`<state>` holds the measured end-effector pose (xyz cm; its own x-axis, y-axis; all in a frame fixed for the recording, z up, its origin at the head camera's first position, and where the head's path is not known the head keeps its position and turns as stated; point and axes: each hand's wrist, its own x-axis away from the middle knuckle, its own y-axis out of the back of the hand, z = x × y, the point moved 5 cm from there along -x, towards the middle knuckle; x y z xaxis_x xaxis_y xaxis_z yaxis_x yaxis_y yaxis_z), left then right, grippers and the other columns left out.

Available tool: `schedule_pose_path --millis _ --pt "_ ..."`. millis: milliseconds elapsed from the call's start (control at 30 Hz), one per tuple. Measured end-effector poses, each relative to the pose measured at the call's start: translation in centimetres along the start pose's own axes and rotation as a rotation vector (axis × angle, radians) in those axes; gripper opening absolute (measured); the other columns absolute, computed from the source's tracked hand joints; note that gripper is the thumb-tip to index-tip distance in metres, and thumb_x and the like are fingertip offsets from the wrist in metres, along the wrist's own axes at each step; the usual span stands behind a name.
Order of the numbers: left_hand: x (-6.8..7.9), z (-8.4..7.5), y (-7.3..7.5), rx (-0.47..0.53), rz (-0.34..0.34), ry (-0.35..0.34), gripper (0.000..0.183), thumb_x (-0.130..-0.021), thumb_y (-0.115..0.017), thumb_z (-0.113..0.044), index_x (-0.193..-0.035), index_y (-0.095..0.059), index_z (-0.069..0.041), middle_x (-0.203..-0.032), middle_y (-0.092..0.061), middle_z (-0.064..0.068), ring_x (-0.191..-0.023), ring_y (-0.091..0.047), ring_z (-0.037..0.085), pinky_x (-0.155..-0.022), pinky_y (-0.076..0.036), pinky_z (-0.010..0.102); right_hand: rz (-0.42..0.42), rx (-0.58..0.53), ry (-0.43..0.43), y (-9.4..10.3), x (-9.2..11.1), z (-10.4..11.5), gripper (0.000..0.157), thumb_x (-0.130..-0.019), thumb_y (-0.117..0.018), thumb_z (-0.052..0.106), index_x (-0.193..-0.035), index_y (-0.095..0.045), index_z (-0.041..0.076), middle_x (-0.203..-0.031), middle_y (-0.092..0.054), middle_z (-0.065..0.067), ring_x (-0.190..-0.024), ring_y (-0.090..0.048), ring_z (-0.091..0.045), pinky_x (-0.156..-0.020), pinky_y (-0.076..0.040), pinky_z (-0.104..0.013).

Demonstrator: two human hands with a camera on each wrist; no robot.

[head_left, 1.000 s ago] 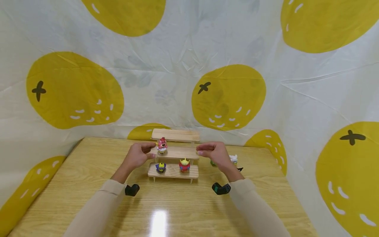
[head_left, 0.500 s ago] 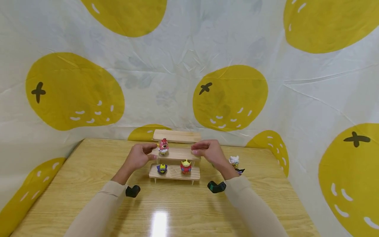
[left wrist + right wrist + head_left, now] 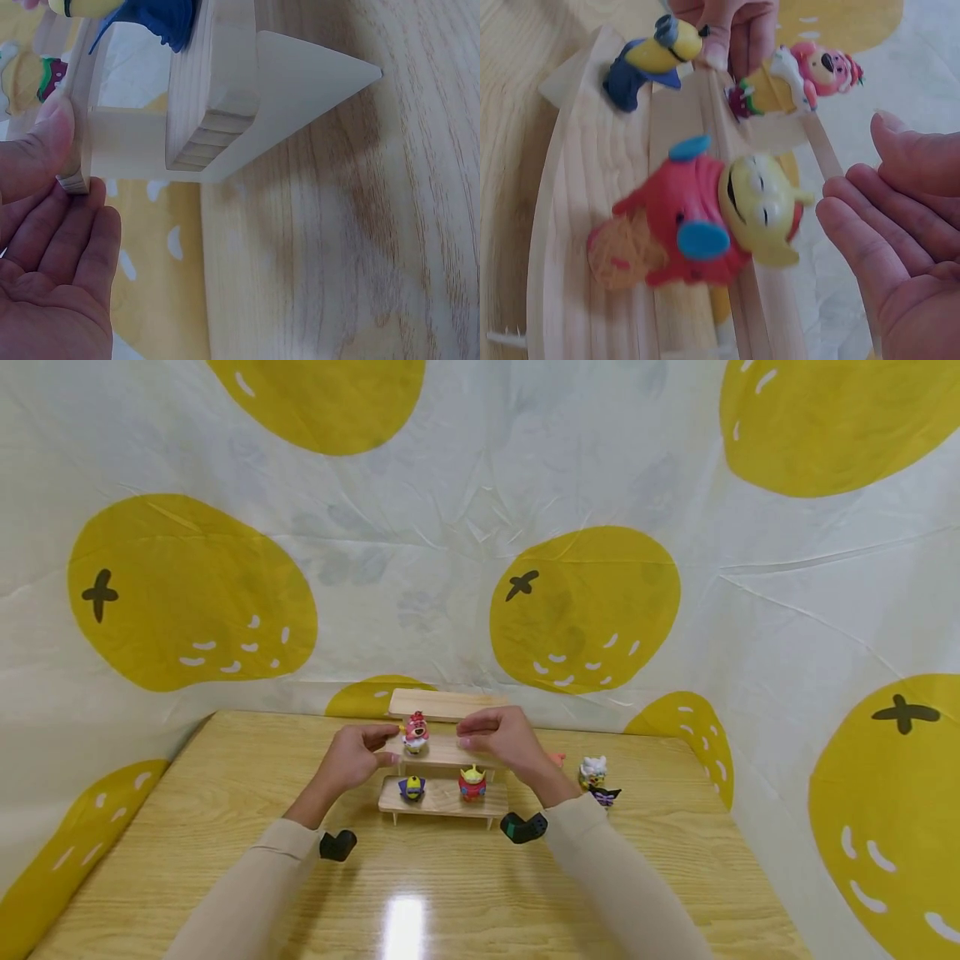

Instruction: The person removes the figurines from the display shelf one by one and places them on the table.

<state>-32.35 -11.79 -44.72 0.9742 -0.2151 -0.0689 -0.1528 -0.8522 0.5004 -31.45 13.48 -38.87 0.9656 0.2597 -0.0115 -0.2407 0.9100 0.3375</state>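
Note:
A three-tier wooden display shelf (image 3: pixel 442 800) stands on the table. My left hand (image 3: pixel 358 756) pinches the left end of its middle board, thumb on top and fingers beneath, as the left wrist view shows. Beside that hand a pink bear figurine (image 3: pixel 416 733) stands on the middle tier. The lowest tier holds a yellow figurine with goggles and a blue cape (image 3: pixel 412 788) at left and a red-suited, yellow-green alien figurine (image 3: pixel 472 783) at right. My right hand (image 3: pixel 501 743) is over the middle tier's right part. In the right wrist view its palm is empty, fingers extended.
Right of the shelf, a white-topped figurine (image 3: pixel 592 771) and a dark purple winged piece (image 3: pixel 604 796) are on the table. A pinkish-orange thing (image 3: pixel 557 759) peeks out behind the right wrist. A fruit-print curtain (image 3: pixel 450 610) hangs behind.
My right hand has moved left over the middle tier, toward the bear figurine, uncovering more of the pieces at right. The left hand stays at the shelf's left end.

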Motion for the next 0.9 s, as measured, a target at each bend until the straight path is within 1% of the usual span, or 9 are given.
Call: schedule_pose_path --millis 167,333,633,767,900 --pt "0.1 0.0 0.1 -0.005 0.0 -0.011 0.048 -0.094 -0.076 -0.007 -0.14 -0.064 0.0 -0.144 -0.065 0.019 -0.134 -0.062 0.039 -0.112 -0.053 0.049 0.005 0.025 0.012 -0.9 -0.3 0.6 0.024 -0.092 -0.077 0.001 -0.116 -0.077 -0.004 -0.115 -0.079 -0.019 -0.105 -0.078 -0.023 -0.095 -0.064 -0.031" --pt "0.1 0.1 0.1 -0.01 0.001 -0.013 0.047 -0.095 -0.076 -0.008 -0.14 -0.065 0.0 -0.144 -0.065 0.018 -0.134 -0.062 0.039 -0.112 -0.054 0.049 0.016 0.035 0.024 -1.6 -0.7 0.7 0.027 -0.091 -0.078 0.002 -0.118 -0.076 -0.005 -0.116 -0.078 -0.02 -0.105 -0.078 -0.024 -0.093 -0.064 -0.031" --pt "0.1 0.2 0.0 0.002 0.001 0.0 0.048 -0.095 -0.075 -0.009 -0.141 -0.064 -0.001 -0.145 -0.065 0.017 -0.136 -0.061 0.038 -0.114 -0.053 0.049 0.017 0.05 0.007 -3.0 -1.5 0.6 0.026 -0.091 -0.08 0.005 -0.116 -0.078 0.0 -0.115 -0.079 -0.016 -0.107 -0.077 -0.024 -0.094 -0.064 -0.033" --pt "0.1 0.3 0.1 0.011 -0.002 0.012 0.048 -0.095 -0.076 -0.008 -0.141 -0.064 -0.001 -0.145 -0.065 0.018 -0.136 -0.061 0.038 -0.114 -0.052 0.049 0.05 0.039 -0.017 -3.6 -1.7 1.0 0.031 -0.091 -0.081 0.008 -0.121 -0.077 0.002 -0.119 -0.078 -0.016 -0.11 -0.076 -0.025 -0.094 -0.064 -0.034" --pt "0.0 0.2 0.0 0.012 -0.002 0.007 0.047 -0.095 -0.075 -0.008 -0.141 -0.065 0.0 -0.144 -0.065 0.018 -0.136 -0.061 0.038 -0.114 -0.052 0.049 0.065 0.027 -0.038 -4.2 -1.9 1.3 0.039 -0.09 -0.082 0.011 -0.126 -0.074 0.001 -0.123 -0.077 -0.016 -0.115 -0.075 -0.028 -0.096 -0.064 -0.035"
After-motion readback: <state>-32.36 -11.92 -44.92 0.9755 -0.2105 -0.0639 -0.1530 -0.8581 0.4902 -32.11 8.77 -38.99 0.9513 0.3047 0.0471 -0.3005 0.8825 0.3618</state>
